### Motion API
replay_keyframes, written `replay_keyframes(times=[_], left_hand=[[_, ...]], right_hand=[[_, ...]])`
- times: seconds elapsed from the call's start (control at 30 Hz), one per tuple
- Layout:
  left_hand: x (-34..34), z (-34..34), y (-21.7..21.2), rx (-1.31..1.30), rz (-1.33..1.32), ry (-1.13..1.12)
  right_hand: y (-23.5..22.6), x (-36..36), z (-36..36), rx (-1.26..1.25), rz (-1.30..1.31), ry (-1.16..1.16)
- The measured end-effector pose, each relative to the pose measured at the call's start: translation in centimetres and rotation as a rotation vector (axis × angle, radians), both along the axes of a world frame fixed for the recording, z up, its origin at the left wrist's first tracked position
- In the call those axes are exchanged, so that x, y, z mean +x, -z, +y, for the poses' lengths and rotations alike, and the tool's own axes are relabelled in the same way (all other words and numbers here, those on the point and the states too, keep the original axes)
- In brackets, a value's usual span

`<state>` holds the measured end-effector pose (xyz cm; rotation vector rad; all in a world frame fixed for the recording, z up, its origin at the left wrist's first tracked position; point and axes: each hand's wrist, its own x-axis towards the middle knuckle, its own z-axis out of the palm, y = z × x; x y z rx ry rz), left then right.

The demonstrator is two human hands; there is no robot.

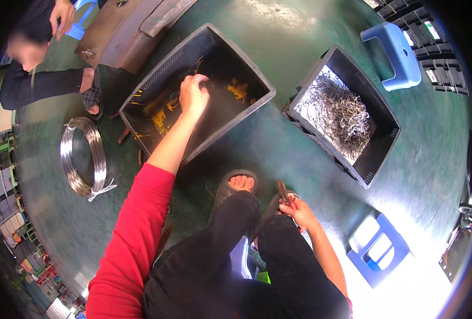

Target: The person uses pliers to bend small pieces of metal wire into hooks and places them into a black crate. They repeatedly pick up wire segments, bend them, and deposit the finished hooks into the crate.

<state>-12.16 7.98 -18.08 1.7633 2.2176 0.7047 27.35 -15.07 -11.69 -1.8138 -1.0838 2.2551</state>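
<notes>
My left hand (pixel 193 97) reaches down into a large black plastic crate (pixel 235 118) ahead of me. Its fingers are curled together, and a small dark thing by the fingertips is too unclear to name. Orange-yellow scraps (pixel 237 90) lie on the crate's dark bottom, on both sides of the hand. Beside my right knee, my right hand (pixel 298 211) is closed around pliers (pixel 284 192) with red handles, their jaws pointing up and away from me. Farther right, a second black crate (pixel 386 154) holds a tangled heap of bent metal wire pieces (pixel 347 114) over a white lining.
A coil of shiny wire (pixel 99 154), tied with a white strip, lies on the green floor at left. Blue plastic stools stand at far right (pixel 398 56) and near right (pixel 379 255). Another person (pixel 50 87) sits at the upper left beside a brown metal surface (pixel 114 32).
</notes>
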Motion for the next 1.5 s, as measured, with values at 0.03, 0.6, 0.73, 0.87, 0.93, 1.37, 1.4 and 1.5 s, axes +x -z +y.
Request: replay_keyframes(times=[0.03, 0.6, 0.73, 0.87, 0.93, 1.37, 1.4, 1.5], left_hand=[[-0.2, -0.2, 0.2, -0.044, -0.056, -0.059], [-0.2, 4.1, -2.7, -0.074, 0.023, 0.207], [-0.5, 2.7, -5.2, -0.013, -0.200, 0.197], [-1.4, 1.6, -4.7, -0.164, -0.081, 0.088], [-1.3, 1.1, -3.0, -0.245, -0.112, 0.073], [2.3, -1.1, -10.4, -0.066, -0.721, 0.162], [3.1, -2.5, -12.7, -0.099, -0.710, 0.272], [6.5, -5.6, -17.6, -0.176, -0.714, 0.337]], right_hand=[[0.1, 0.0, 0.0, 0.030, -0.013, -0.023], [-2.3, -0.6, 1.1, 0.158, -0.208, -0.276], [-6.3, -1.9, 4.1, 0.335, -0.126, -0.198], [-8.4, -3.1, 6.0, 0.420, -0.086, -0.083], [-8.3, -3.5, 5.6, 0.375, -0.005, 0.086], [-11.6, -4.0, 8.3, 0.338, 0.022, 0.208], [-12.4, -4.1, 8.9, 0.415, -0.007, 0.109], [-13.9, -4.9, 10.1, 0.506, -0.063, -0.028]])
